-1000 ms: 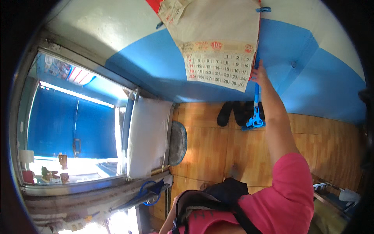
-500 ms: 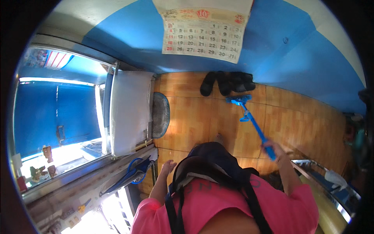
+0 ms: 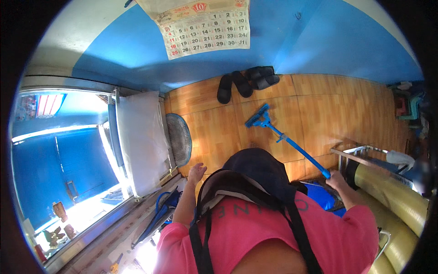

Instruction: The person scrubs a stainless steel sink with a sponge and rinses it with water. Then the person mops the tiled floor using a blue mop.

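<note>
— Since a moment ago your view has dropped from the wall to the floor: the blue mop (image 3: 283, 137) that your right hand (image 3: 336, 180) had up by the calendar (image 3: 205, 29) is now down, its head flat on the wooden floor (image 3: 319, 105).

— What do you see, left to right?

— At your left the bright window (image 3: 68, 150) and the white panel (image 3: 139, 137) leaning beside it, then a round grey fan grille (image 3: 179, 139) against the floor's edge. Your left hand (image 3: 197, 172) hangs free, fingers spread, touching nothing. Ahead, black slippers (image 3: 246, 82) lie by the blue wall, just beyond the mop head. Your right hand is wrapped tight around the top of the mop handle, next to a metal rack (image 3: 360, 153) and yellowish rolls (image 3: 392, 192).

— Which step am I on?

— I judge you are at the start of a mopping stroke, head planted near the slippers. The next move calls for a steady pull toward you, keeping the head flat and clear of the slippers and the rack.
</note>
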Action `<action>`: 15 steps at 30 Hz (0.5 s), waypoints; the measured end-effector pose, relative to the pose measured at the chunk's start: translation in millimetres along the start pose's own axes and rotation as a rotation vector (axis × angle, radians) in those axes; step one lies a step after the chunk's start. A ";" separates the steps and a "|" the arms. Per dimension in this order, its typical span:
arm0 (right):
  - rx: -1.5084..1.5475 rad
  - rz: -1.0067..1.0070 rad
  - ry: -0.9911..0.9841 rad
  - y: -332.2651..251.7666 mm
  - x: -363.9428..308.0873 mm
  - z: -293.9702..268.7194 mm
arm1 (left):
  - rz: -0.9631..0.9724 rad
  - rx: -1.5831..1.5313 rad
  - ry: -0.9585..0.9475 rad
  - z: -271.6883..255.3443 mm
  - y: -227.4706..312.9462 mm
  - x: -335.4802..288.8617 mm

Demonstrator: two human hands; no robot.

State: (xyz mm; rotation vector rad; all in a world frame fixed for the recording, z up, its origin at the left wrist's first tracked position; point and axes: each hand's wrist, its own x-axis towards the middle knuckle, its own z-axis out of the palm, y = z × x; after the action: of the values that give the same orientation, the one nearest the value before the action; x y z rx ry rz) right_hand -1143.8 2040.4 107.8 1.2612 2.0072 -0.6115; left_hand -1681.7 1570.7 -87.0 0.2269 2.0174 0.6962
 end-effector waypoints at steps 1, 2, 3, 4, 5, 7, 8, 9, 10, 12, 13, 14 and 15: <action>-0.111 -0.019 -0.038 -9.9 5.0 -3.8 | -0.009 0.068 -0.012 -3.4 -13.7 -5.0; -0.135 -0.065 -0.051 -26.1 13.7 -4.8 | -0.044 0.061 -0.052 -7.4 -26.4 -10.5; -0.181 -0.107 -0.039 -44.0 22.1 -4.8 | -0.027 0.201 -0.037 -11.5 -39.4 -16.5; -0.175 -0.131 -0.045 -66.7 31.3 -2.2 | -0.035 0.257 -0.052 -15.3 -53.6 -24.5; -0.171 -0.167 -0.065 -91.2 39.2 0.4 | -0.045 0.315 -0.069 -19.9 -67.5 -31.9; -0.222 -0.224 -0.095 -153.5 53.4 11.7 | -0.058 0.409 -0.098 -29.6 -94.4 -43.5; -0.165 -0.215 -0.099 -187.3 56.8 19.8 | -0.061 0.448 -0.109 -35.4 -107.8 -48.6; -0.159 -0.213 -0.150 -224.3 60.4 28.0 | -0.058 0.484 -0.118 -39.4 -120.0 -51.5; -0.076 -0.277 -0.095 -253.1 57.2 36.6 | -0.052 0.509 -0.125 -44.1 -130.6 -52.3; 0.021 -0.218 -0.043 -308.1 52.9 55.2 | -0.023 0.554 -0.137 -53.2 -145.9 -47.6; 0.089 -0.188 -0.060 -327.6 52.8 62.3 | 0.000 0.567 -0.143 -58.8 -149.8 -43.0; 0.104 -0.157 -0.029 -335.1 48.8 72.0 | 0.033 0.572 -0.146 -63.9 -151.4 -37.3; 0.134 -0.148 0.014 -337.1 44.7 83.1 | 0.072 0.584 -0.151 -70.6 -150.7 -32.0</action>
State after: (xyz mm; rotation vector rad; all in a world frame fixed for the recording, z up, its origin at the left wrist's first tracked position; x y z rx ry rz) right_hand -1438.3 1867.6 30.6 1.2030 2.1140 -0.8226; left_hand -1706.3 1406.5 -120.8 0.6742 2.0281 0.1086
